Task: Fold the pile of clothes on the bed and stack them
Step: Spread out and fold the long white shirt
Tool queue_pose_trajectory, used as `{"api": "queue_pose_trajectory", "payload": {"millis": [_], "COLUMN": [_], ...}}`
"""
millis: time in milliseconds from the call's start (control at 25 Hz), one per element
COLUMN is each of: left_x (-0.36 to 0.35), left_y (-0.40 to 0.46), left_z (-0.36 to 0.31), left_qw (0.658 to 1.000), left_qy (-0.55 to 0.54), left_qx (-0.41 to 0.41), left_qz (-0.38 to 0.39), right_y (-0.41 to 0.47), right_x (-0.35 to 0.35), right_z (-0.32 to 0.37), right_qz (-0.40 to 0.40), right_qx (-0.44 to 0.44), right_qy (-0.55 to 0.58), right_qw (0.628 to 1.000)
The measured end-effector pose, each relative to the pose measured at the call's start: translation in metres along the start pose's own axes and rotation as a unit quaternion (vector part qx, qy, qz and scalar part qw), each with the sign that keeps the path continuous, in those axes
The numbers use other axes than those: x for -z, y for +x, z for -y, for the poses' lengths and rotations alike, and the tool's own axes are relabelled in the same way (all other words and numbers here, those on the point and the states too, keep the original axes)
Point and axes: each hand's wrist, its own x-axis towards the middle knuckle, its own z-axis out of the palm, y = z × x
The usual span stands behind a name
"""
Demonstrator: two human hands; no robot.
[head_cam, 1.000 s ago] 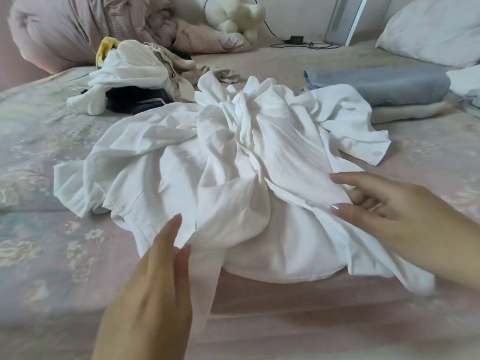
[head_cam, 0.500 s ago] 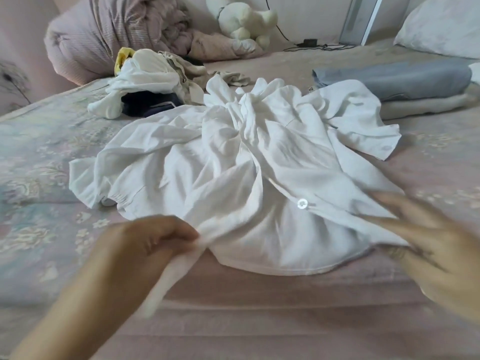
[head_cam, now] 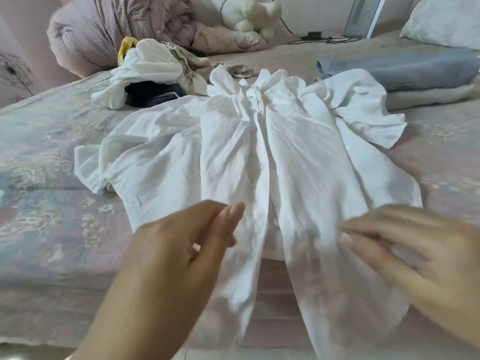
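Note:
A crumpled white shirt [head_cam: 233, 152] lies open-front on the bed [head_cam: 52, 229], collar at the far end. Its two front panels hang over the bed's near edge. My left hand [head_cam: 171, 261] pinches the left panel between thumb and fingers near the hem. At the right, my right hand [head_cam: 415, 255] grips the other panel, and the cloth drapes down from it; both hands are motion-blurred. A pile of unfolded clothes [head_cam: 153, 66], white, yellow and dark, sits at the back left. A folded blue garment [head_cam: 415, 71] rests on a folded beige one [head_cam: 428, 96] at the back right.
A bunched pink comforter [head_cam: 104, 29] and a white plush toy [head_cam: 246, 14] lie along the far side. A pillow [head_cam: 446, 19] sits in the far right corner, with a charger and cable [head_cam: 314, 36] near the wall.
Both hands have taken hold of the shirt's front panels and drawn them toward me. The shirt has stretched out longer and flatter, and its lower ends now hang over the bed edge.

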Motion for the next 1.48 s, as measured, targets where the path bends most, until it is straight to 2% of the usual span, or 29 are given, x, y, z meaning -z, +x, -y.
{"api": "queue_pose_trajectory", "payload": {"millis": [40,120,280,400,600,640,720,840,920,1080,1240,1480], "left_x": [-0.006,-0.025,-0.064,-0.067,-0.056,-0.055,-0.054,-0.057,-0.059,-0.061,-0.063,-0.065], "left_y": [0.006,0.014,0.015,0.007,0.001,0.001,0.002,0.008,0.01,0.009,0.006,0.004], "left_z": [-0.001,0.002,0.004,0.012,0.016,0.016,0.013,0.012,0.013,0.012,0.013,0.013], "left_qw": [1.0,1.0,0.998,0.996,0.995,0.994,0.984,0.926,0.896,0.9,0.907,0.874], "left_qy": [-0.009,0.009,0.057,0.05,0.017,-0.003,-0.105,-0.302,-0.364,-0.368,-0.363,-0.428], "left_qx": [0.003,-0.011,0.035,0.055,0.07,0.074,0.122,0.223,0.253,0.232,0.211,0.229], "left_qz": [-0.018,-0.023,-0.021,-0.05,-0.076,-0.083,-0.081,-0.041,-0.016,0.01,-0.002,-0.007], "right_y": [0.021,0.031,0.046,0.046,0.041,0.041,0.041,0.044,0.044,0.043,0.042,0.04], "right_x": [-0.012,-0.03,-0.058,-0.063,-0.071,-0.069,-0.067,-0.067,-0.067,-0.067,-0.068,-0.07], "right_z": [0.031,0.041,0.053,0.056,0.062,0.061,0.058,0.059,0.061,0.063,0.067,0.067], "right_qz": [-0.007,-0.008,0.088,0.101,0.076,0.062,0.015,0.001,0.012,-0.007,0.007,-0.008], "right_qx": [0.001,-0.027,-0.154,-0.188,-0.157,-0.176,-0.243,-0.31,-0.322,-0.34,-0.35,-0.359], "right_qy": [0.052,0.107,0.165,0.111,-0.016,0.006,0.121,0.258,0.308,0.35,0.349,0.358], "right_qw": [0.999,0.994,0.97,0.971,0.985,0.982,0.962,0.915,0.895,0.873,0.87,0.862]}}
